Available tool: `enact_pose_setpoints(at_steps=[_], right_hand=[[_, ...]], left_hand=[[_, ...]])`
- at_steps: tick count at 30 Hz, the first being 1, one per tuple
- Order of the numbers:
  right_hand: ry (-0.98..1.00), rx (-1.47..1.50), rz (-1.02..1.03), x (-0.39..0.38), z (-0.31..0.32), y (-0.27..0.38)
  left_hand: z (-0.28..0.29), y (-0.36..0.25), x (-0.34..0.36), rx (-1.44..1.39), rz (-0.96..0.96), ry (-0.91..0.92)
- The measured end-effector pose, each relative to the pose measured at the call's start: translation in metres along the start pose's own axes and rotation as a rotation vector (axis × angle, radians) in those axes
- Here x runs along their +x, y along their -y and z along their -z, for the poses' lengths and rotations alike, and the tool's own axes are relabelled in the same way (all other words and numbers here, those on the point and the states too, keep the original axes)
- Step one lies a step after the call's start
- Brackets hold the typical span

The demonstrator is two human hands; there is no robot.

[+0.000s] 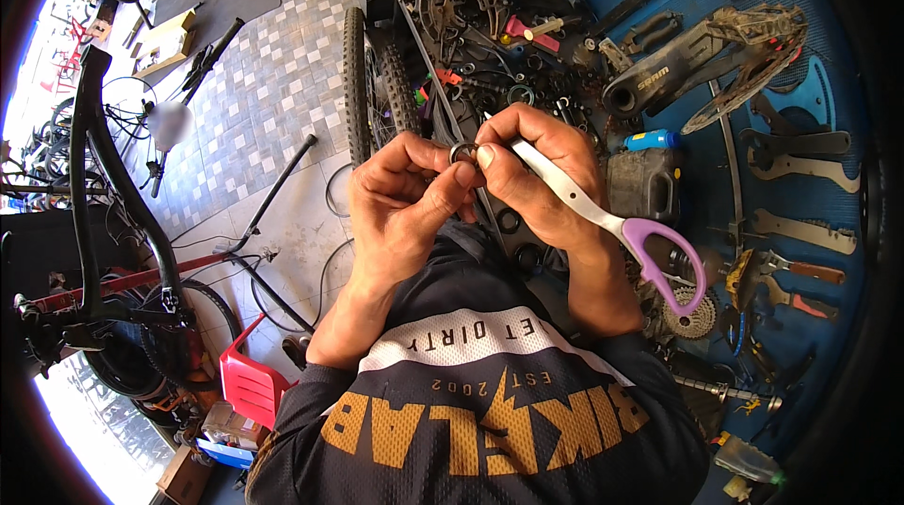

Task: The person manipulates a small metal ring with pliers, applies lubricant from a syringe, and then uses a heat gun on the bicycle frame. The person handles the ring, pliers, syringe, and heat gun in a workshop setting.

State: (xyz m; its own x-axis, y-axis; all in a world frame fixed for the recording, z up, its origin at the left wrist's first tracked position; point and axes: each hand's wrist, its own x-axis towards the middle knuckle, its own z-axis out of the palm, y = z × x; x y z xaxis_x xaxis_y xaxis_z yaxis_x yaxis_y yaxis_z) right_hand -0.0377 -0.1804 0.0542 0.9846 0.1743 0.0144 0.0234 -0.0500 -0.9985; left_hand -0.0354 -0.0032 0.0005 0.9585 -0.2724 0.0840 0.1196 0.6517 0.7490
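Note:
In front of my chest, both hands meet at a small dark metal ring (462, 153) that looks like a bearing. My left hand (400, 208) pinches its left side between thumb and fingers. My right hand (546, 175) presses thumb and forefinger on its right side. Lying across the right hand is a pair of scissors (612, 222) with white shanks and a purple loop handle, which points down and right. The hand partly covers the scissors, and their blade end is mostly hidden. My fingertips cover much of the ring.
To the right, a blue bench (725, 156) carries a crank arm with chainring (650, 81), several wrenches (800, 166), a cassette (692, 317) and a dark jug (640, 185). Small parts crowd a tray ahead. At left are tires (355, 81), a bike frame (89, 128) and a red chair (252, 373).

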Motion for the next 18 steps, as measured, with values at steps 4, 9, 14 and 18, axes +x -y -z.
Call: enact_pose_setpoints(at_steps=[4,9,14,18], right_hand=[[-0.026,-0.089,0.041,0.0011,-0.0026,-0.0027],[-0.022,-0.062,-0.055,0.0,0.0021,0.001],[0.022,0.187,0.065,-0.0006,-0.0008,0.0002],[-0.055,0.077,0.171,-0.0029,0.004,-0.0015]], left_hand=[[-0.0006,0.001,0.0025,0.028,-0.022,0.009],[0.0008,-0.0002,0.004,0.035,0.045,-0.015],[0.0024,-0.004,0.0078,-0.053,0.012,-0.005],[-0.0008,-0.0061,0.0067,-0.106,-0.008,-0.045]])
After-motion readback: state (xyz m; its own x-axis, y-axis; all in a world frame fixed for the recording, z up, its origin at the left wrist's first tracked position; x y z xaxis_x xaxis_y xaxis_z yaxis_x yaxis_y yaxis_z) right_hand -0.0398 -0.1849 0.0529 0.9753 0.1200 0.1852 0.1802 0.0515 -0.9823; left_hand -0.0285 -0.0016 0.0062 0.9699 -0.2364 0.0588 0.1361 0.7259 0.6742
